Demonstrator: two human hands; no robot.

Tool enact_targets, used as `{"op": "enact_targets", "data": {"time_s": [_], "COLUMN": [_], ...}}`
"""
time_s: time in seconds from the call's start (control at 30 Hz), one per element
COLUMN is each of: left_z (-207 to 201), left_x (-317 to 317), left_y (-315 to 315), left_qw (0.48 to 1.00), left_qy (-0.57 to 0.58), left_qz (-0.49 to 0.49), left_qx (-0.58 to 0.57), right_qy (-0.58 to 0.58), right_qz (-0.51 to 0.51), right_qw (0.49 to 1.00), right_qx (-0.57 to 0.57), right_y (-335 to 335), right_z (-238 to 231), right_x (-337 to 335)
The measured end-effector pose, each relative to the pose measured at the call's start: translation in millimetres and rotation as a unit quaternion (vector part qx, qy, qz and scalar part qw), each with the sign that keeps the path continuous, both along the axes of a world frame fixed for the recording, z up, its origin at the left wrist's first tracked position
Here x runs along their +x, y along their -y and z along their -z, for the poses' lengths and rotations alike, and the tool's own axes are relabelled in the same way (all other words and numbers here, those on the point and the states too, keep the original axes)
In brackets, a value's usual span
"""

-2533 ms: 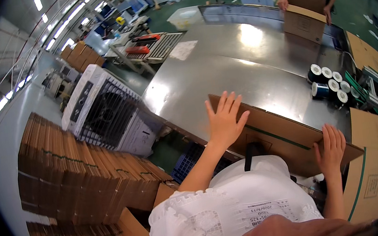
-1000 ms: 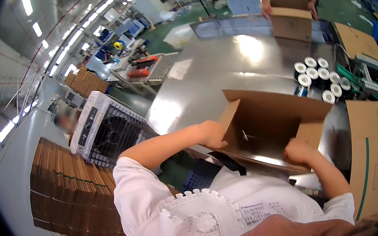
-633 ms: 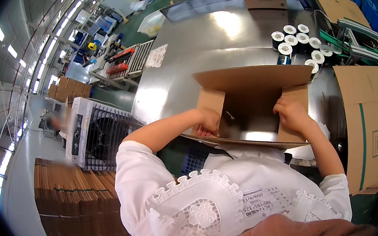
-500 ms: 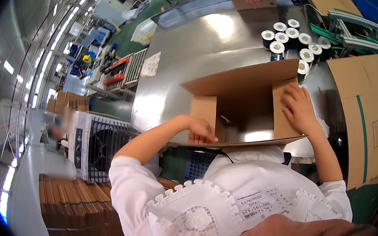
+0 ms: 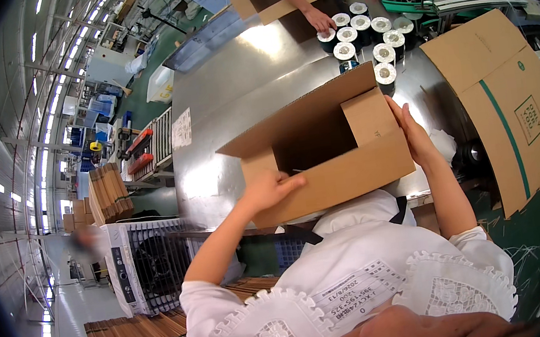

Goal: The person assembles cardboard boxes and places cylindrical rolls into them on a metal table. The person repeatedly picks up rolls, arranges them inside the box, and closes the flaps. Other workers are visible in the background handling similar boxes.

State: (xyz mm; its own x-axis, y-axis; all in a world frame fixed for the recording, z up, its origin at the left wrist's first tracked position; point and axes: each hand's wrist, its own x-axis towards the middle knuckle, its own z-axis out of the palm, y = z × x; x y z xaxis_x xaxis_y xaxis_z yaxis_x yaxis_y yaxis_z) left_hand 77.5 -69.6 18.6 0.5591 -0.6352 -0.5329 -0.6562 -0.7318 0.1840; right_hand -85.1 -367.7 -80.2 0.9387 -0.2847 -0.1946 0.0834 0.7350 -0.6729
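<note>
Carton [image 5: 345, 185] at metal table [image 5: 231, 123]; green floor [image 5: 166, 47].

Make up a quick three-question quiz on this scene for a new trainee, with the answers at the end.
1. True or false: the cardboard box being handled is open at the top.
2. Where do the white-topped spools stand? A) inside the box B) on the metal table C) under the metal table
3. Short answer: which hand has its thumb over the box's near edge?

Key: 1. True. 2. B. 3. The person's left hand.
</note>
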Motion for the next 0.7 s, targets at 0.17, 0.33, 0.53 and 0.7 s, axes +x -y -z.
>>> {"op": "enact_targets", "data": {"time_s": [0.17,0.33,0.53,0.7], "left_z": [74.3,6.4,-27.7,40.2], "left_x": [-6.1,6.2,89.8,67.2], "left_y": [15.2,41.1,59.5,46.6], "left_qw": [0.984,0.813,0.845,0.974], "left_qy": [0.046,0.343,0.400,-0.098], "left_qz": [-0.020,0.254,0.040,-0.001], "left_qx": [-0.173,-0.395,-0.351,-0.206], "right_qy": [-0.036,-0.077,-0.066,-0.062], "right_qz": [-0.028,-0.021,-0.028,-0.025], "right_qw": [0.960,0.957,0.938,0.954], "right_qx": [-0.278,-0.277,-0.340,-0.293], "right_y": [-4.6,-3.9,-6.4,-9.6], "right_z": [6.7,-3.4,0.2,-2.8], "right_x": [-10.8,-16.9,-15.8,-17.0]}}
